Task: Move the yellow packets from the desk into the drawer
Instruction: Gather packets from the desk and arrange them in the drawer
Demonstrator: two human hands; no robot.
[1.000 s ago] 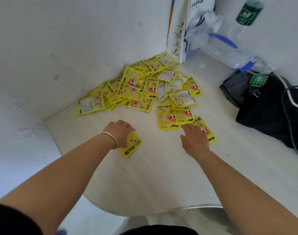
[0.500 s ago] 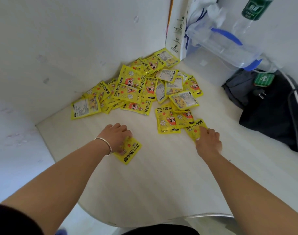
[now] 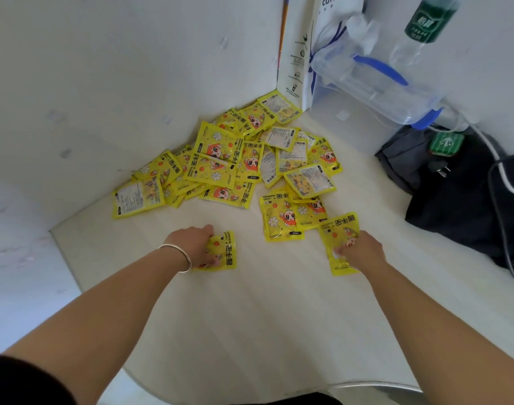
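Yellow packets heap against paper bag, black bag nearby.

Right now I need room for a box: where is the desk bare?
Bare: the desk's near half, and the strip between the packet pile and the black bag. Crowded: the far corner.

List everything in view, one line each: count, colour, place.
packet heap: many, yellow, far corner
left packet: one, yellow, near left
right packet: one, yellow, near right
desk: one, pale, below all
paper bag: one, white, far wall
plastic container: one, clear-blue, far right
bottle: one, green-labelled, far right
black bag: one, black, right edge
left hand: one, grips left packet
right hand: one, pinches right packet
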